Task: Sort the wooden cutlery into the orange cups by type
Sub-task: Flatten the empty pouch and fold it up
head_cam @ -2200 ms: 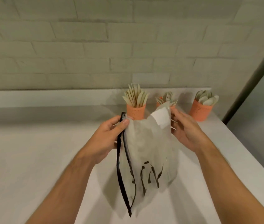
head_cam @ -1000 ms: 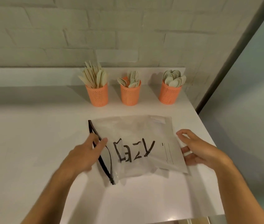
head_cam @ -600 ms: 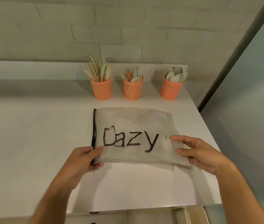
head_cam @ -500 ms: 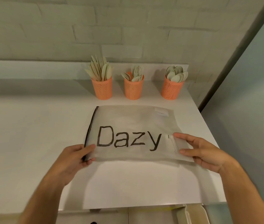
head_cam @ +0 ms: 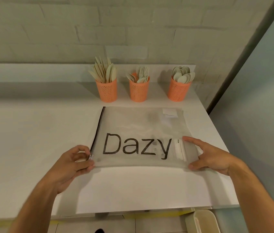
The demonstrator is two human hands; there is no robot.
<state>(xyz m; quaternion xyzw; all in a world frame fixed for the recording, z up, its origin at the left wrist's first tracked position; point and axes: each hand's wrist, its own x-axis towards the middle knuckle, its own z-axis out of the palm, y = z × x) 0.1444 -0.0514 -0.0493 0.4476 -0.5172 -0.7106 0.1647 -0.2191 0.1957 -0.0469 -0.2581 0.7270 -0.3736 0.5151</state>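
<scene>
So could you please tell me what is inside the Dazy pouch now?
The Dazy pouch lies flat and looks empty; only the white table shows through. Anything under its white labels stays hidden.

Dim, warm light falls from above, with soft shadows on the surface (head_cam: 32,140) toward 6 o'clock. Wide-angle distortion bows edges at 3 and 9 o'clock; focus is slightly soft.

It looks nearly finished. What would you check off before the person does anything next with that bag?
1. Knives in the left cup: ok.
2. Forks in the middle cup: ok.
3. Spoons in the right cup: ok.
4. No loose cutlery on the table: ok.
5. Bag flat and empty: looks ok.
6. Zipper fully closed: cannot tell; left hand pinches its end, right hand holds the other edge.
</scene>
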